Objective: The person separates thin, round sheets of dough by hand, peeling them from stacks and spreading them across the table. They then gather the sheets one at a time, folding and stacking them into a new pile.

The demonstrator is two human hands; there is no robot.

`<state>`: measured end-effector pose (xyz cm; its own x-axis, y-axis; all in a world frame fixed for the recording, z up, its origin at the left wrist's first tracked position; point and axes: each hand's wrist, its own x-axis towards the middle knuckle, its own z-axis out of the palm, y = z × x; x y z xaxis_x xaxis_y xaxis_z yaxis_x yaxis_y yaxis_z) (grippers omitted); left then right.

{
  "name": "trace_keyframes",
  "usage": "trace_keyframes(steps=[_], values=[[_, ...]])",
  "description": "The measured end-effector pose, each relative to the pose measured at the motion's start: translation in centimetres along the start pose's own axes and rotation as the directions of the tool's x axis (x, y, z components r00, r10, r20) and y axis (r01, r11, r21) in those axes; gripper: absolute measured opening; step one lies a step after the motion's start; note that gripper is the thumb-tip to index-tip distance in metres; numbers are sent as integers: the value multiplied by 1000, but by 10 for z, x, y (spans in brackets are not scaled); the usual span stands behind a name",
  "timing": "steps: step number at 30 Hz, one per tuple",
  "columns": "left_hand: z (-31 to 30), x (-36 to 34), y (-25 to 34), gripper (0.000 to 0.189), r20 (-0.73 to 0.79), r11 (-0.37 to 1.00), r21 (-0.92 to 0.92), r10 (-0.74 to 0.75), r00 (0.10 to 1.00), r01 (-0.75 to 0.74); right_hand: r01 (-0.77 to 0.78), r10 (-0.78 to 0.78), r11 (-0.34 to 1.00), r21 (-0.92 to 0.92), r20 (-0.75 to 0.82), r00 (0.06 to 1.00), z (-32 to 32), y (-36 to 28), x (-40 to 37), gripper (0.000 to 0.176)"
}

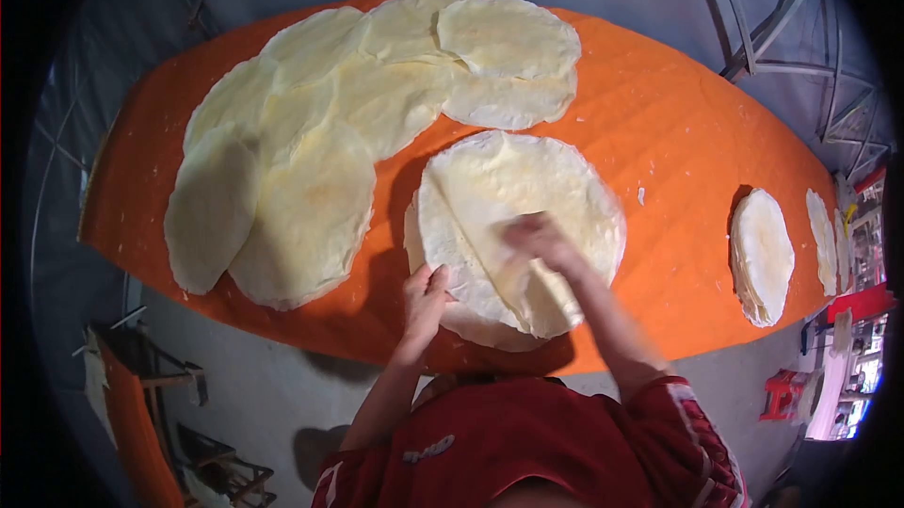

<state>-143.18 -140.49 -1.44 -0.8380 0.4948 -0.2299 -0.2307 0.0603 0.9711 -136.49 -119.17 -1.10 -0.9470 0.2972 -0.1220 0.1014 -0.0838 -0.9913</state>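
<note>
A stack of round, thin, pale flatbread sheets (pixel 518 169) lies on the orange cloth near the table's front edge, its top sheet partly folded over. My left hand (pixel 428 296) pinches the lower left rim of the stack between thumb and fingers. Over the middle of the stack is my right hand (pixel 535 237), smeared by motion, so its fingers and anything in them cannot be made out. Beneath my right forearm, part of a sheet is curled at the lower right.
Overlapping flatbreads (pixel 320 197) spread across the left and back of the orange table (pixel 669 150). Another small stack (pixel 763 254) lies at the right, with more sheets beyond it. A red stool (pixel 782 395) stands on the floor at the right.
</note>
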Motion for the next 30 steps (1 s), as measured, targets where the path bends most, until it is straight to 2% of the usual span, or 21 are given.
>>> trace_keyframes(steps=[1,2,3,4,5,8,9,10,11,15,18,19,20,21,23,24,25,26,28,29,30], values=[[-5,-4,-1,16,-26,995,-96,-44,999,41,92,-99,992,-83,-75,992,-36,6,-7,22],[-16,-4,-10,16,18,997,9,-75,997,75,-76,88,992,105,-112,990,-74,-9,-10,23],[-21,-3,-22,16,21,997,1,-74,997,74,-44,49,994,-103,47,998,-101,-50,-19,19],[-24,-1,-33,17,16,994,-46,-99,995,100,-110,75,956,-274,-138,988,-117,-75,-23,21],[-23,-1,-40,17,15,988,-91,-125,992,126,80,-90,991,-110,-88,992,-170,-66,-24,18],[-21,5,-69,12,-55,999,4,-49,997,49,133,-308,917,-377,-453,837,-233,-133,-39,12],[-22,9,-77,13,-67,993,115,38,997,-30,-270,-207,648,-712,-506,837,-265,-161,-31,7],[-17,7,-63,13,-57,993,114,41,998,-35,-374,-317,-215,-902,-298,900,-284,-184,-29,7],[-13,0,-38,13,-76,994,103,-16,997,24,-224,-202,-906,-360,-99,974,-298,-206,-31,8],[-18,4,-52,13,-106,968,252,5,994,22,-131,-179,-966,-225,207,962,-342,-304,-57,13],[-16,5,-55,14,-178,965,255,-23,984,69,-278,-347,-931,-237,339,874,-298,-350,-61,12],[-19,4,-59,14,-174,964,255,-23,984,68,-353,-585,-681,-642,186,790,-261,-359,-54,12],[-22,5,-64,14,-143,962,272,25,989,15,-358,-717,-272,-894,-60,695,-239,-362,-49,12],[-23,5,-67,15,-109,958,285,73,991,-39,-278,-345,-899,-338,154,926,-240,-358,-41,16],[-23,-3,-53,15,-53,967,243,86,995,-71,-161,-433,-779,-607,334,838,-173,-324,-26,11],[-25,-7,-48,16,-6,975,203,98,995,-95,-36,-546,-320,-947,153,823,-126,-307,-22,11],[-28,-8,-48,16,-10,975,204,92,996,-88,-15,-473,-321,-947,147,869,-92,-287,-21,14],[-32,-10,-48,15,10,980,193,48,999,-49,208,-391,-348,-914,343,854,-71,-262,-25,17],[-37,-14,-38,15,15,983,185,-5,1000,2,264,-156,-310,-913,323,934,-9,-205,-35,23],[-33,-17,-24,14,42,992,-45,-118,992,120,291,60,-286,-913,286,956,15,-172,-39,25],[-33,-20,-17,14,90,934,-272,-216,972,233,308,72,-278,-910,300,951,26,-130,-42,25]])
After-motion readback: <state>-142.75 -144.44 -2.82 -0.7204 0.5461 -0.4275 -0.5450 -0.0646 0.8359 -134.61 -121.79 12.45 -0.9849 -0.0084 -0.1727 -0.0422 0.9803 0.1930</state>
